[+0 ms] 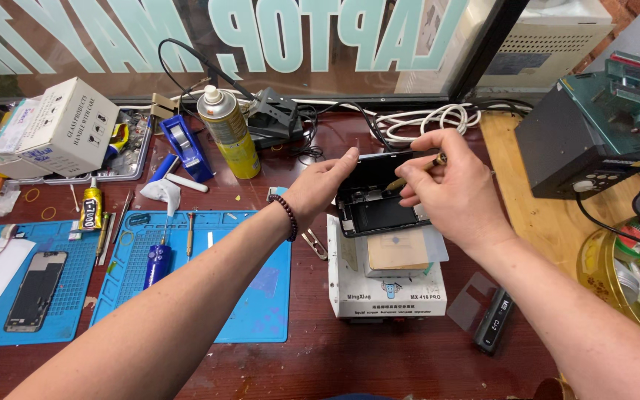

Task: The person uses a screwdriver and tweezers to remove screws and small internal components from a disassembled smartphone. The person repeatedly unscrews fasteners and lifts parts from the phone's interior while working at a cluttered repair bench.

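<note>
An opened black phone with its insides showing rests tilted on top of a white box-shaped machine. My left hand steadies the phone's left edge, thumb at its upper corner. My right hand pinches a slim gold-tipped tool like a pen, its tip down inside the phone near the upper middle. A beaded bracelet is on my left wrist.
Two blue work mats lie at the left, with a blue screwdriver, another phone and a glue tube. A yellow spray can, tape dispenser and cables sit behind. A black station stands right.
</note>
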A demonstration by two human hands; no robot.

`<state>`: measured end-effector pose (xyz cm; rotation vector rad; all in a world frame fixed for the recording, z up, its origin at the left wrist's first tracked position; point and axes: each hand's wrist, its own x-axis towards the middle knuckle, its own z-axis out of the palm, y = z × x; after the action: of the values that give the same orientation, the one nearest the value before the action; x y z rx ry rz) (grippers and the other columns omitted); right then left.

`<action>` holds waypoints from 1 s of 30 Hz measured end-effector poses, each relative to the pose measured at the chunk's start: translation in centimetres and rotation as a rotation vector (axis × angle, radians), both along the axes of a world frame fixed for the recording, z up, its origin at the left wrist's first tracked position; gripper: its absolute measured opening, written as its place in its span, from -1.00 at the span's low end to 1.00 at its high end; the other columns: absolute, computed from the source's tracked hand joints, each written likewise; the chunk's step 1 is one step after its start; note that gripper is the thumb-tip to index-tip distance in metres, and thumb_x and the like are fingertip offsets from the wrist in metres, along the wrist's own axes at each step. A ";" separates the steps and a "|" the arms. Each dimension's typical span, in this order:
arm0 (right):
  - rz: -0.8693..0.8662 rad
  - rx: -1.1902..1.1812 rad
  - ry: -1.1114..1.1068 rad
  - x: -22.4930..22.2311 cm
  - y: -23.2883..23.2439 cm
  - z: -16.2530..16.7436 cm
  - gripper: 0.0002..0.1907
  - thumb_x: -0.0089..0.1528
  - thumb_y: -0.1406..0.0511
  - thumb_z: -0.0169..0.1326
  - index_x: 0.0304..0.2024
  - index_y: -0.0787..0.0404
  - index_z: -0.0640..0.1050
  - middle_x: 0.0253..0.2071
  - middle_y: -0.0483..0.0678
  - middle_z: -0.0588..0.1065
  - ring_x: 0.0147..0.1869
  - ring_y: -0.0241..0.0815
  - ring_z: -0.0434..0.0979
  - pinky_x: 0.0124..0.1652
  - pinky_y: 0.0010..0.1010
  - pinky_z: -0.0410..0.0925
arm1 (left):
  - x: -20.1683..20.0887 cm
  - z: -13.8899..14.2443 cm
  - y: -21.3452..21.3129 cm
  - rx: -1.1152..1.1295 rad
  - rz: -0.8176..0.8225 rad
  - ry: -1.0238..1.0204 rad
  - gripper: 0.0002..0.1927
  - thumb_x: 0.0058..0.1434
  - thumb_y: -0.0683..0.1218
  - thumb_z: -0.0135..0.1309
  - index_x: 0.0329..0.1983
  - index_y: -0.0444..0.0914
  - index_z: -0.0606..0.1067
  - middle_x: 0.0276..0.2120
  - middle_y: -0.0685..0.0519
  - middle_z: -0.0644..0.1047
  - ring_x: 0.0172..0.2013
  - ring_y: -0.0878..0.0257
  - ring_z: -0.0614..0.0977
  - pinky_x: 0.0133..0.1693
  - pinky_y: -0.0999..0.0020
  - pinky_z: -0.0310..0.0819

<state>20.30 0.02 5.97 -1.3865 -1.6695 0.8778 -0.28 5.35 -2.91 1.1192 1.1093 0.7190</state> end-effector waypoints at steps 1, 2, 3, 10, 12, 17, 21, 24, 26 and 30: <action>0.000 -0.003 -0.022 -0.3 0.0 -0.2 -0.76 0.27 0.39 0.10 -0.04 0.28 0.40 -0.27 0.02 0.59 -0.33 -0.27 0.66 -0.36 -0.45 0.58 | 0.0 0.0 0.0 -0.001 0.004 0.000 -0.22 0.26 0.41 -0.17 0.16 -0.29 0.52 -0.12 0.01 0.64 -0.19 0.29 0.66 -0.24 0.26 0.62; 0.000 -0.005 -0.044 -0.6 0.0 -0.4 -0.79 0.28 0.39 0.09 -0.05 0.28 0.41 -0.27 0.01 0.59 -0.33 -0.27 0.67 -0.35 -0.45 0.58 | 0.0 -0.1 -0.1 -0.006 0.008 0.005 -0.22 0.26 0.41 -0.17 0.16 -0.29 0.52 -0.13 0.01 0.64 -0.20 0.29 0.66 -0.24 0.26 0.61; 0.000 -0.007 -0.067 -0.8 0.1 -0.5 -0.81 0.29 0.38 0.08 -0.06 0.28 0.42 -0.26 0.00 0.60 -0.32 -0.27 0.67 -0.35 -0.46 0.58 | 0.1 -0.1 -0.1 -0.010 0.012 0.009 -0.23 0.26 0.41 -0.17 0.16 -0.29 0.52 -0.14 0.01 0.64 -0.22 0.29 0.65 -0.24 0.27 0.61; 0.008 -0.003 -0.115 -1.4 0.5 -1.0 -0.83 0.30 0.38 0.07 -0.08 0.26 0.43 -0.26 0.00 0.61 -0.31 -0.27 0.69 -0.35 -0.45 0.58 | 0.2 0.0 -0.2 -0.008 0.012 -0.020 -0.24 0.27 0.40 -0.15 0.15 -0.31 0.52 -0.17 0.01 0.64 -0.27 0.30 0.65 -0.26 0.32 0.59; 0.009 -0.015 -0.127 -1.5 0.5 -1.1 -0.83 0.30 0.37 0.06 -0.07 0.26 0.43 -0.26 0.01 0.61 -0.31 -0.27 0.69 -0.35 -0.45 0.59 | 0.2 0.0 -0.1 0.000 0.012 -0.013 -0.23 0.28 0.40 -0.15 0.13 -0.32 0.54 -0.19 0.01 0.64 -0.30 0.29 0.63 -0.29 0.32 0.57; 0.002 -0.027 -0.127 -1.5 0.7 -1.3 -0.82 0.30 0.38 0.06 -0.06 0.27 0.42 -0.26 0.02 0.61 -0.31 -0.26 0.69 -0.36 -0.44 0.59 | 0.3 -0.1 0.0 0.006 0.009 -0.026 -0.24 0.27 0.40 -0.15 0.12 -0.31 0.54 -0.21 0.01 0.64 -0.31 0.30 0.65 -0.30 0.33 0.59; -0.008 -0.030 -0.129 -1.7 0.7 -1.4 -0.82 0.29 0.39 0.05 -0.05 0.26 0.43 -0.25 0.02 0.61 -0.31 -0.25 0.69 -0.36 -0.44 0.59 | 0.3 -0.2 0.0 0.009 0.009 -0.015 -0.23 0.27 0.41 -0.15 0.12 -0.31 0.54 -0.22 0.01 0.64 -0.32 0.29 0.65 -0.31 0.33 0.59; -0.007 -0.023 -0.127 -1.7 0.6 -1.3 -0.82 0.30 0.38 0.05 -0.05 0.26 0.44 -0.25 0.02 0.61 -0.31 -0.26 0.69 -0.36 -0.44 0.59 | 0.3 -0.1 0.0 0.010 0.009 -0.019 -0.23 0.26 0.41 -0.15 0.12 -0.32 0.55 -0.22 0.01 0.64 -0.32 0.29 0.65 -0.32 0.32 0.59; -0.005 -0.025 -0.124 -1.7 0.6 -1.2 -0.82 0.30 0.38 0.05 -0.05 0.27 0.43 -0.25 0.02 0.61 -0.31 -0.25 0.69 -0.35 -0.44 0.59 | 0.3 -0.1 -0.1 0.003 0.012 -0.016 -0.23 0.26 0.41 -0.15 0.12 -0.31 0.54 -0.22 0.01 0.64 -0.32 0.29 0.65 -0.32 0.32 0.59; -0.012 -0.030 -0.143 -1.8 0.6 -1.0 -0.81 0.30 0.37 0.05 -0.04 0.26 0.44 -0.25 0.02 0.60 -0.30 -0.25 0.69 -0.35 -0.44 0.60 | 0.4 0.0 0.0 0.004 0.014 -0.018 -0.23 0.26 0.41 -0.14 0.13 -0.31 0.54 -0.21 0.01 0.64 -0.31 0.29 0.65 -0.31 0.32 0.59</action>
<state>18.54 0.60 4.94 -1.5090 -1.7588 0.8160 0.10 5.37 -2.90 1.1071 1.1019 0.7406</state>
